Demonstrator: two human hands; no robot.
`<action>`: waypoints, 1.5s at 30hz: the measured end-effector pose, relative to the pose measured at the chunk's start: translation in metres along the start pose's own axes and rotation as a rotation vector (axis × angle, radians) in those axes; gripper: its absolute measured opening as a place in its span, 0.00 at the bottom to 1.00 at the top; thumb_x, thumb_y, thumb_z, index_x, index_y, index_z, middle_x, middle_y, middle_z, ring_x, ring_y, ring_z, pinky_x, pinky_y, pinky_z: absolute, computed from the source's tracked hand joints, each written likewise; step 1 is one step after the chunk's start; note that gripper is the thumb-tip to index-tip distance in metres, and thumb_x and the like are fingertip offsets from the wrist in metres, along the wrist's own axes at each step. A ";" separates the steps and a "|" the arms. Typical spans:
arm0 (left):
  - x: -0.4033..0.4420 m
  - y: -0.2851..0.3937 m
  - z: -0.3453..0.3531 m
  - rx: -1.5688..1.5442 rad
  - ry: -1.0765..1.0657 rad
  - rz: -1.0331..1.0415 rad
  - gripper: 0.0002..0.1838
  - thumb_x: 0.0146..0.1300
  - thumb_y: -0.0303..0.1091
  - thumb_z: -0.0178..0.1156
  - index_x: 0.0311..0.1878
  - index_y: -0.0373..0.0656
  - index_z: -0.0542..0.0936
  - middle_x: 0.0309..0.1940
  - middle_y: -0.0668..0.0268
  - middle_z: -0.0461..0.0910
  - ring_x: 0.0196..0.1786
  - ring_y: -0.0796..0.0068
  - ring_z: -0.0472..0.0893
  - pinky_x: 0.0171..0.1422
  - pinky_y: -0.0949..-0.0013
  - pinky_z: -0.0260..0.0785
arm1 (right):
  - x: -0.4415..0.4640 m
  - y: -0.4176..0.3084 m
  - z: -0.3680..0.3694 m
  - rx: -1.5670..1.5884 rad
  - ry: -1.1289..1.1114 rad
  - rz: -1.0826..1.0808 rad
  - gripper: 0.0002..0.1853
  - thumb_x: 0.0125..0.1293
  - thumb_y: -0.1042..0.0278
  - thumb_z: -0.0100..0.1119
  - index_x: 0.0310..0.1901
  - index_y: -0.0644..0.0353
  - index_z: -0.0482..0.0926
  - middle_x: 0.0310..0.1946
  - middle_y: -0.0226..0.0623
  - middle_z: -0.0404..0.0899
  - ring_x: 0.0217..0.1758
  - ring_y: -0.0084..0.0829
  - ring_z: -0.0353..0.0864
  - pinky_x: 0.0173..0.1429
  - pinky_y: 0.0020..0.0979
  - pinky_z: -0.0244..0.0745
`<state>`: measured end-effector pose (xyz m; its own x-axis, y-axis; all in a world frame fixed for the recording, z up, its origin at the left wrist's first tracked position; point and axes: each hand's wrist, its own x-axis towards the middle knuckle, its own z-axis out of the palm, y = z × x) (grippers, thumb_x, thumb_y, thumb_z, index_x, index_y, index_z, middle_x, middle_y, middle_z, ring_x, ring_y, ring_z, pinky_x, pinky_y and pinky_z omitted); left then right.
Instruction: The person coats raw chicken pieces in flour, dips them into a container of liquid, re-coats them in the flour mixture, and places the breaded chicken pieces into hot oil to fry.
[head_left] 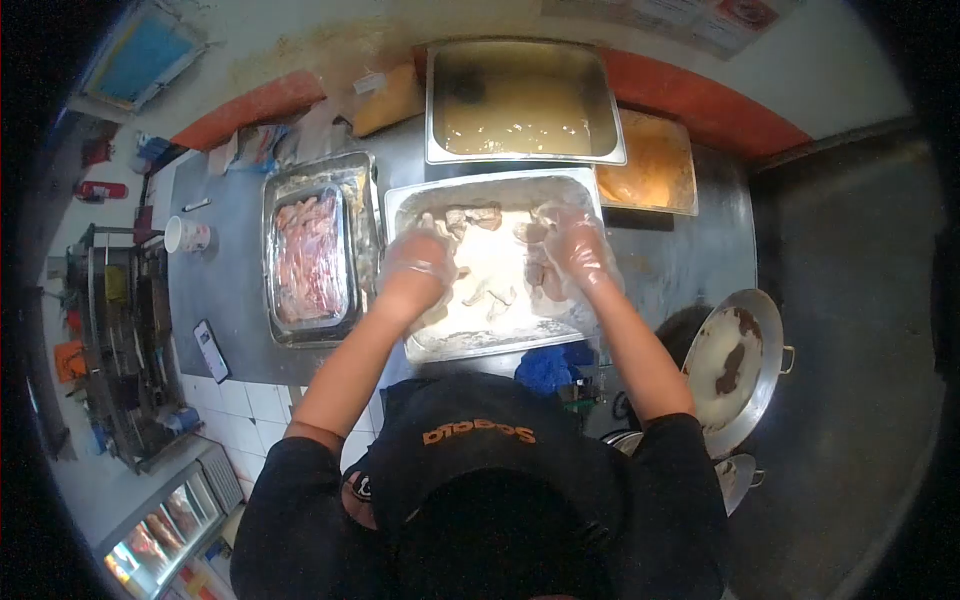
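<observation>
A metal tray (420, 350) of white flour (495, 258) lies in front of me, with several floured meat pieces (475, 217) in it. My left hand (420, 258), in a clear plastic glove, is at the tray's left side, beside some of the pieces. Over the right side is my right hand (580, 248), gloved the same way, close to more coated meat along that edge. The fingers of both hands point down and are blurred by the gloves, so what they grip, if anything, is hidden.
Raw meat (308, 255) fills a tray on the left. Behind is a deep pan of pale liquid (520, 110); an orange-toned container (648, 165) sits back right. A cup (187, 235) and phone (211, 350) lie far left. A large round pan (740, 365) stands right.
</observation>
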<state>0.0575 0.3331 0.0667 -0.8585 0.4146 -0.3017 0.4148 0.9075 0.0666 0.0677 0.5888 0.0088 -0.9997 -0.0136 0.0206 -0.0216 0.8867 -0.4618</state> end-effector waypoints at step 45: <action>0.012 0.060 0.031 -0.375 0.028 0.038 0.18 0.51 0.42 0.60 0.42 0.41 0.81 0.46 0.53 0.77 0.49 0.55 0.77 0.55 0.58 0.71 | -0.053 -0.007 -0.025 0.451 0.010 0.116 0.10 0.53 0.70 0.66 0.36 0.63 0.82 0.33 0.49 0.81 0.37 0.43 0.82 0.45 0.38 0.76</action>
<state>0.0814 0.3904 0.0378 -0.8547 0.4455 -0.2664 0.3118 0.8509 0.4227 0.1216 0.5948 0.0330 -0.9957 0.0803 -0.0462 0.0849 0.5926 -0.8010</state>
